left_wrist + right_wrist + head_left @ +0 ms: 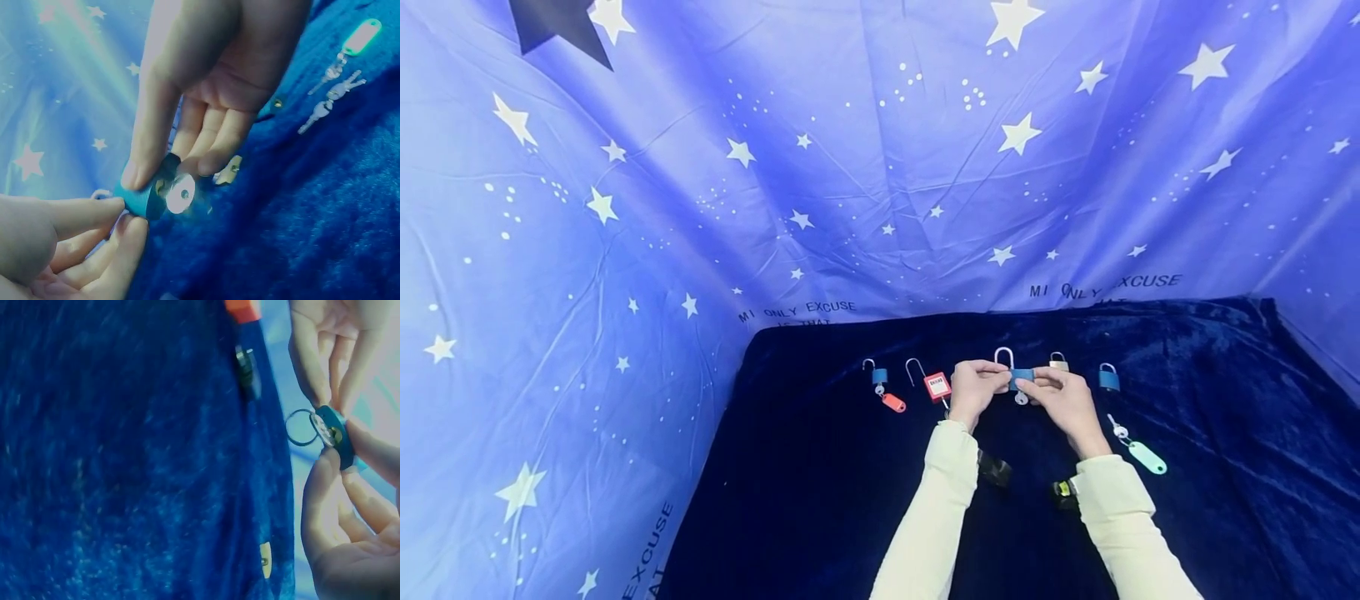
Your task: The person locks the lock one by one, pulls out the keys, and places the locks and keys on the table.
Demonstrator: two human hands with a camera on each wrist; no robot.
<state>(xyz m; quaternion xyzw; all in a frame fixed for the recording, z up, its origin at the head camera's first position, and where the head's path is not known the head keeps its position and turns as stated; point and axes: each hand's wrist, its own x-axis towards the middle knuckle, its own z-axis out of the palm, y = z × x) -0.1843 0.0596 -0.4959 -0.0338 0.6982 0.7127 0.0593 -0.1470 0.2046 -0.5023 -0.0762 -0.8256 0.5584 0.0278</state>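
A blue padlock is held between both hands, its silver shackle standing up and set off toward the left. My left hand pinches the left edge of the body between thumb and fingers. From the other side my right hand pinches the right edge, its thumb on the face in the left wrist view. A key sits in the keyhole on the underside. The right wrist view shows a thin ring hanging from that key.
Left of the hands lie a blue padlock with an orange tag and a red padlock. A brass padlock is behind the right hand. Farther right are another blue padlock and keys with a green tag on dark velvet cloth.
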